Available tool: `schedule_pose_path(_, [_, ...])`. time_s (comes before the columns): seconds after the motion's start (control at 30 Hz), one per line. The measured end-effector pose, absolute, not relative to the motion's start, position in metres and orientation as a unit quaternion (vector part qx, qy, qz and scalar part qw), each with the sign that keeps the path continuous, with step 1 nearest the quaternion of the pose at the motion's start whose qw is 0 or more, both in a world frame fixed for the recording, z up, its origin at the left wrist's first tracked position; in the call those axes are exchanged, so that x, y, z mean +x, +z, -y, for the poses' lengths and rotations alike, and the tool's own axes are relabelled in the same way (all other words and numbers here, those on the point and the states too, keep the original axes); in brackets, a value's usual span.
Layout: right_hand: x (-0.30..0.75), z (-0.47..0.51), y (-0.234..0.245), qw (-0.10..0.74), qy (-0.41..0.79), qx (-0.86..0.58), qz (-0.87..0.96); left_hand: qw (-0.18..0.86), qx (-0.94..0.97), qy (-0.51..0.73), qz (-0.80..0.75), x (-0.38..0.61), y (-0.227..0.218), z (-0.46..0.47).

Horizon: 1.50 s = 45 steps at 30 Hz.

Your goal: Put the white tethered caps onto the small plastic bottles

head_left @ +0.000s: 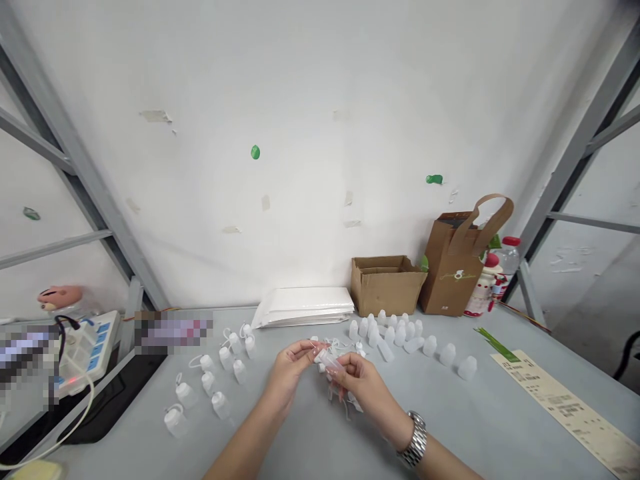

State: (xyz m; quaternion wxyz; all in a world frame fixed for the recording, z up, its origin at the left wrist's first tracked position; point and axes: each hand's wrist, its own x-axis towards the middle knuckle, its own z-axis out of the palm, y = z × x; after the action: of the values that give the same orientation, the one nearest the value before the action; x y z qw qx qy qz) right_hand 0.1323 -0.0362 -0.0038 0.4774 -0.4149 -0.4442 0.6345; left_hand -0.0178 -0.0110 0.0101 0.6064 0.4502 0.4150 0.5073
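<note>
Between my two hands is a small translucent plastic bottle [331,362], tilted, its white end toward the left. My left hand [290,370] pinches that end with thumb and fingertips; whether they hold a separate cap there I cannot make out. The body of the bottle is gripped by my right hand [367,383], which has a metal watch [415,440] on its wrist. Loose white caps with straps [340,344] lie around and partly behind the hands. To the left stand several capped bottles [220,403]. On the right are several uncapped bottles [400,333], some lying down.
Along the wall are a stack of white envelopes [305,307], an open cardboard box [387,290], a brown paper bag [450,280] and a red-capped bottle [509,257]. A printed paper strip [570,407] lies right. A power strip [103,343] with cables sits left.
</note>
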Motion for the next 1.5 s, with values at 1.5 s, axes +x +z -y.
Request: schedule_pose_path(1.5, [0.138,0.043,0.002,0.488,0.412,-0.490,0.594,0.630,0.322,0.579,-0.406,-0.027,0.022,0.008])
